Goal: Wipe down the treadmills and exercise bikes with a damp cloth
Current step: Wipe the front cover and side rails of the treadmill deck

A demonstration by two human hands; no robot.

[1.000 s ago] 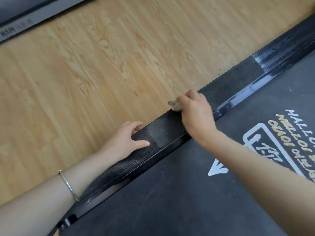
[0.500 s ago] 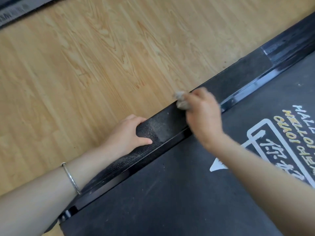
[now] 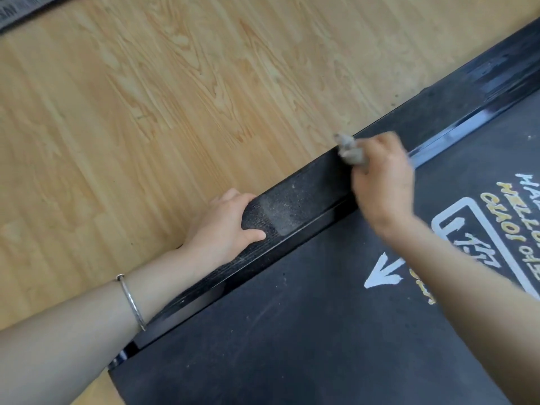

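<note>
The treadmill shows 1 black side rail [image 3: 306, 197] and 1 dark belt [image 3: 292, 331] next to it. The long axis of the side rail goes diagonally, from the lower left of the view to the upper right. The belt lies along it on the lower right side. The wooden floor [image 3: 175, 97] is on the other side of the rail.

There is 1 cloth [image 3: 350, 152], a small grey crumpled piece. It is on top of the side rail, near its outer edge, about in the middle of the visible length. The right hand [image 3: 382, 182] holds it. The fingers of this hand are clenched around the cloth, and only 1 bunched end sticks out, toward the upper left. The hand is a little blurred.

The left hand [image 3: 225, 226] grasps the same rail lower along it, apart from the right hand. Its fingers [image 3: 230, 194] curl over the outer edge on the floor side, and the thumb lies on the rough top of the rail. 1 thin silver bracelet [image 3: 133, 305] is on the left wrist.

On the belt there is 1 white arrow [image 3: 382, 273], which points to the lower left, along the rail. Beside it is white and yellow lettering [image 3: 496, 214], partly covered by the right arm. In the top left corner, the edge of a second machine [image 3: 17, 10] is visible.
</note>
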